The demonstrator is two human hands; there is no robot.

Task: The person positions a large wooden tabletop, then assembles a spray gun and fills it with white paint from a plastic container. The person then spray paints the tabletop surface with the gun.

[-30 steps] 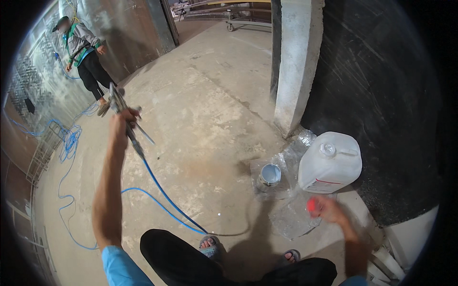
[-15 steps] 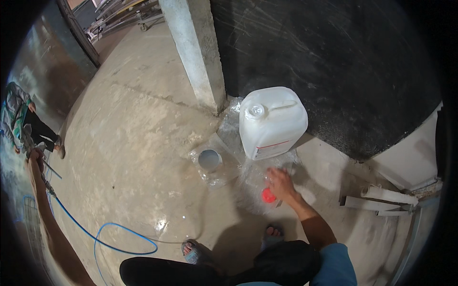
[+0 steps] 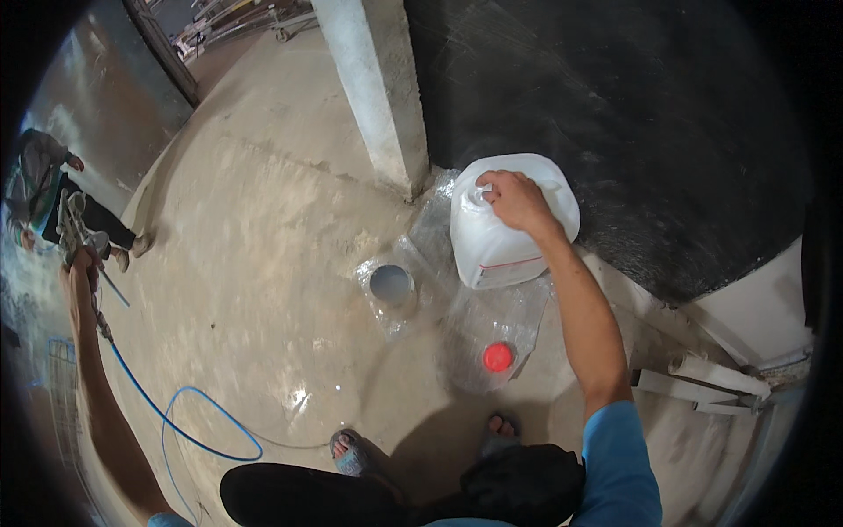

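As fingers (image 3: 493,181) curl partway, right hand (image 3: 516,202) touching white jug (image 3: 493,246)

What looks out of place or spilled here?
The red cap lies on the plastic sheet: odd if it belongs to the white jug under the right hand. No clear spill or damage shows.

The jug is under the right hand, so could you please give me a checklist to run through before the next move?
1. Jug upright: ok.
2. Cap off the jug: ok, lying on the plastic sheet.
3. Right hand gripping firmly: cannot tell; it is on the jug's top, fingers partly hidden.
4. Spray gun away from the jug: ok, in the left hand, far to the left.
5. Can upright: ok.
6. How full the jug is: cannot tell.
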